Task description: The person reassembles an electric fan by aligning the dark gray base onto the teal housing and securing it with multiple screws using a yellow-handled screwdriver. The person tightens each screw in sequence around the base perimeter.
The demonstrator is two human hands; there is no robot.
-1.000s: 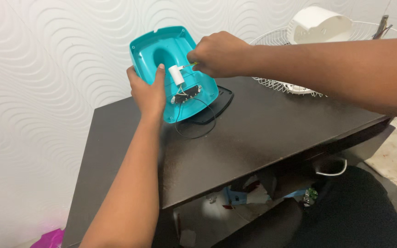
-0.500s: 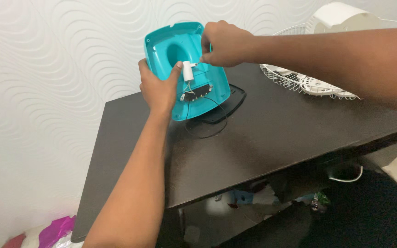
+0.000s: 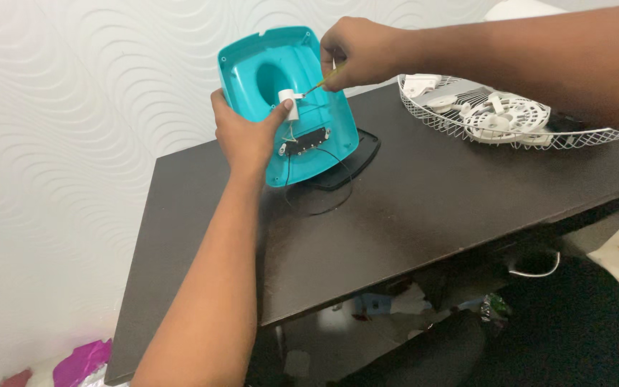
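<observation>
Dark brown surface (image 3: 410, 215), white wire fan guard (image 3: 510, 118) lying on its far right part, white wall with a wavy relief pattern (image 3: 73, 107) behind, pink bag (image 3: 80, 358) on the floor at lower left, clutter beneath the surface
</observation>
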